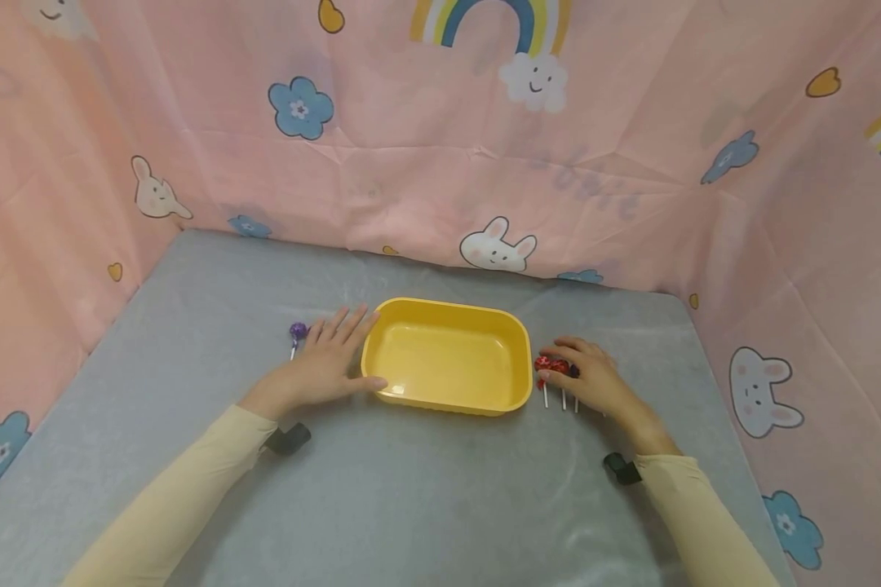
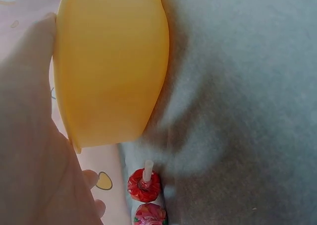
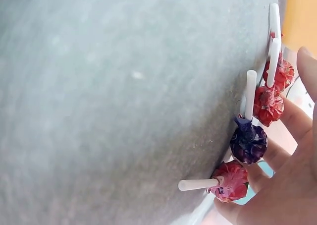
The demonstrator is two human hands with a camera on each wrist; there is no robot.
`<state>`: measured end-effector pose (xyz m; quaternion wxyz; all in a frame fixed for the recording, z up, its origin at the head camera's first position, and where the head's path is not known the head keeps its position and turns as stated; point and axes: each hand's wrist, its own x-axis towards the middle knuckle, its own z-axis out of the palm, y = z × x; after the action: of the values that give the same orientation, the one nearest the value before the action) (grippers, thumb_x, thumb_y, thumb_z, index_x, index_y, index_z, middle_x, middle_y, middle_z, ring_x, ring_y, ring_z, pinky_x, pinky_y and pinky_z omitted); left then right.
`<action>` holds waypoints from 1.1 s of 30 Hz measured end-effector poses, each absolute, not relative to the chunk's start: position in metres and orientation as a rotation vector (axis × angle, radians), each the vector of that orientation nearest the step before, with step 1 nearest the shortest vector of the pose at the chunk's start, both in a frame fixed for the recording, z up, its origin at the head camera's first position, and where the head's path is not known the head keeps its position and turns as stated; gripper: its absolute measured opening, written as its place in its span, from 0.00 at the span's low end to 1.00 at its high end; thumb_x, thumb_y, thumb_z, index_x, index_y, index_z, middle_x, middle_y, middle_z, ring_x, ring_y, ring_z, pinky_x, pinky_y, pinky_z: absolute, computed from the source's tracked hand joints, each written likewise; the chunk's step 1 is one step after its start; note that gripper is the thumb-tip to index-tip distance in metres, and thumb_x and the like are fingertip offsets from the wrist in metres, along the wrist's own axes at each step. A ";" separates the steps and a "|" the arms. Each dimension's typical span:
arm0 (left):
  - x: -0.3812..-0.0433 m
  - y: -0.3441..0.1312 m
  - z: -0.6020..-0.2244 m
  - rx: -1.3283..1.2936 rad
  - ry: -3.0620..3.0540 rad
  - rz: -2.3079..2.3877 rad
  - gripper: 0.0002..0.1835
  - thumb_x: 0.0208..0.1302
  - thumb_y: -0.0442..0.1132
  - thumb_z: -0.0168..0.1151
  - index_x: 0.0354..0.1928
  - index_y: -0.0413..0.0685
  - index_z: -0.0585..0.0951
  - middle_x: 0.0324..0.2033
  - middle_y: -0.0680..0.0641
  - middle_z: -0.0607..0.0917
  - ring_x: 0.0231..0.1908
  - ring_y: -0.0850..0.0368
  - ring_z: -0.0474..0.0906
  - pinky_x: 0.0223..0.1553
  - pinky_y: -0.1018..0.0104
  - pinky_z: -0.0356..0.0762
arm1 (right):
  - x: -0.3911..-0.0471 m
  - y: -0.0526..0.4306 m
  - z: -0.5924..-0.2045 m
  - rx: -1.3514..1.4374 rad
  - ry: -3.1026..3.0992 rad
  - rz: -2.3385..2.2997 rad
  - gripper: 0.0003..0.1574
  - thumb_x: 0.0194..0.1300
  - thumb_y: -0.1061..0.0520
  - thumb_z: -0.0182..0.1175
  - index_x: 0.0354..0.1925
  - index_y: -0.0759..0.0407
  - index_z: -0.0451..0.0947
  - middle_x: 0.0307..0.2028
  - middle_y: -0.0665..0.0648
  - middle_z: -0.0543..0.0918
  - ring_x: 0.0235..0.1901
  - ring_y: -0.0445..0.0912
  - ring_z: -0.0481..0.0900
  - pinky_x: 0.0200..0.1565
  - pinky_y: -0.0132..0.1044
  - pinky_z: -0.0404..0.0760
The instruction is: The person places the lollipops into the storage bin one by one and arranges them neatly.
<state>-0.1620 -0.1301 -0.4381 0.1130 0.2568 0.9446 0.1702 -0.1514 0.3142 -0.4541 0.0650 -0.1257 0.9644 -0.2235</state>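
A yellow plastic tray (image 1: 448, 359) stands mid-table. My left hand (image 1: 323, 363) lies at its left end with fingers spread and straight; the thumb touches the near rim and the fingertips reach the far corner. A purple lollipop (image 1: 298, 331) lies left of that hand. In the left wrist view, a red lollipop (image 2: 143, 188) and a pink-red lollipop (image 2: 150, 215) show beyond the tray. My right hand (image 1: 583, 375) hovers over a row of lollipops right of the tray: red lollipops (image 3: 269, 106), a dark purple lollipop (image 3: 248, 143) and a pink lollipop (image 3: 230, 181). Its thumb stands apart from the loosely bent fingers.
A grey cloth (image 1: 440, 497) covers the table. Pink printed curtain (image 1: 411, 179) hangs around the back and both sides. Dark wrist devices (image 1: 289, 440) sit below each wrist, close to the cloth.
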 end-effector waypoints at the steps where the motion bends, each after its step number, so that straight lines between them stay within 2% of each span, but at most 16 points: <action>1: -0.162 -0.130 -0.438 0.751 2.771 0.501 0.59 0.59 0.75 0.54 0.80 0.57 0.35 0.80 0.43 0.39 0.79 0.36 0.33 0.74 0.29 0.35 | -0.152 0.314 -0.455 -0.378 2.910 -0.673 0.32 0.67 0.39 0.61 0.64 0.51 0.76 0.68 0.67 0.68 0.67 0.70 0.62 0.64 0.76 0.52; 13: -0.163 -0.130 -0.439 0.735 2.768 0.485 0.59 0.59 0.76 0.52 0.79 0.57 0.35 0.80 0.43 0.39 0.79 0.36 0.33 0.74 0.30 0.35 | -0.156 0.313 -0.460 -0.315 2.936 -0.686 0.30 0.65 0.38 0.62 0.58 0.52 0.78 0.66 0.66 0.70 0.66 0.68 0.63 0.64 0.74 0.51; 33: -0.162 -0.129 -0.438 0.711 2.743 0.511 0.59 0.59 0.76 0.52 0.79 0.58 0.34 0.80 0.43 0.39 0.79 0.37 0.32 0.75 0.31 0.34 | -0.157 0.310 -0.462 -0.296 2.974 -0.714 0.24 0.63 0.41 0.66 0.50 0.54 0.79 0.64 0.67 0.72 0.64 0.69 0.64 0.66 0.74 0.47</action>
<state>-0.1620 -0.1286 -0.4376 0.1306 0.2447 0.9445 0.1758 -0.1567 0.3104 -0.4622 0.0345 -0.0964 0.9673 -0.2321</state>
